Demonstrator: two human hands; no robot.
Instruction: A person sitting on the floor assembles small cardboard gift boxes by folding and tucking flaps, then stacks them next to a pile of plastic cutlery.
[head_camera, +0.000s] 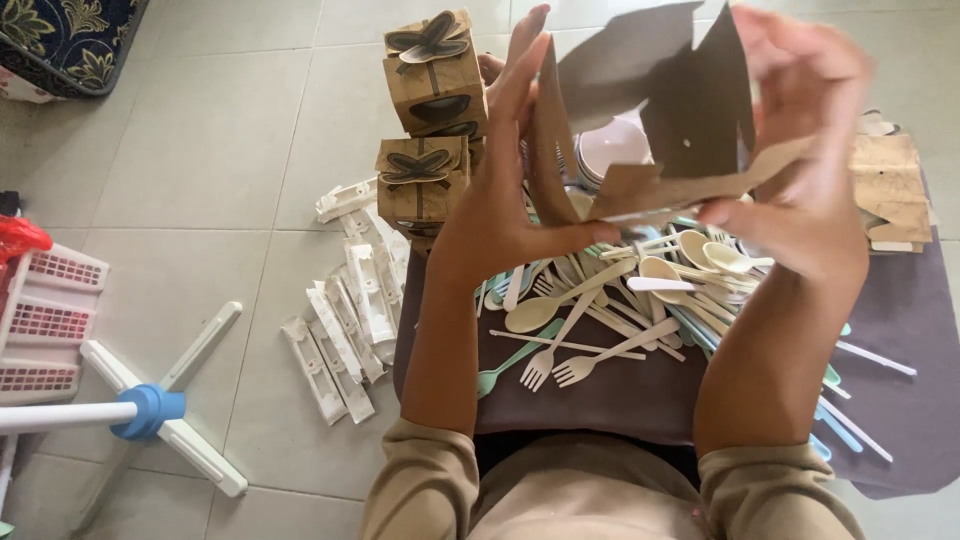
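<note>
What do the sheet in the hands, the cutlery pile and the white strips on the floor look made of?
Folded sheet: matte brown card, likely kraft paper, with crisp creases and cut tabs.
Cutlery pile: smooth cream and mint pieces, probably plastic or a plant-fibre blend.
White strips: moulded ribbed shapes, apparently rigid plastic.

A: What colour is the unfolded box (650, 110)?
B: Plain brown card, like the 2 stacked boxes (430, 130), which carry dark butterfly shapes.
A: And the cutlery (600, 310)?
B: Cream, mint and pale blue on a grey cloth (900, 320).
</note>
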